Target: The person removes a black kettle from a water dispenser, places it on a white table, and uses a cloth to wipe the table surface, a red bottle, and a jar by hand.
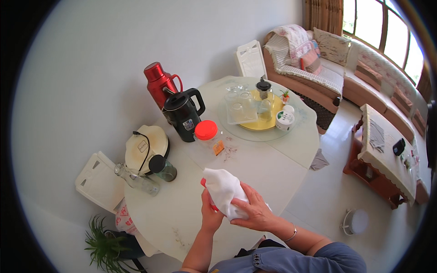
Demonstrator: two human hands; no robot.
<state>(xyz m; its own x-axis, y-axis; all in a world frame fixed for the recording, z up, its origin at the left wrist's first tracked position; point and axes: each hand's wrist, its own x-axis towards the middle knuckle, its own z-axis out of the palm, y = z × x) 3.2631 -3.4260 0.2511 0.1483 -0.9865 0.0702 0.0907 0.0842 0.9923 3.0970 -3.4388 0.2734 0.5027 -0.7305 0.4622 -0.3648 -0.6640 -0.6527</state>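
Over the near part of the table I hold a white cloth (223, 186), bunched up between both hands. My left hand (211, 216) is closed round a red object (213, 205) that is mostly covered by the cloth and the fingers; its kind cannot be made out. My right hand (252, 209) presses the cloth from the other side, fingers bent over it. Beyond the hands stands a clear jar with a red lid (206, 130), an orange label on its side.
On the white table (195, 227), a black kettle (182, 113) and red thermos (159, 82) stand at the back. To the left are a dark-lidded jar (163, 168), a glass bottle (141, 181) and a round cream appliance (146, 146). A yellow tray (255, 124) with glassware sits far right.
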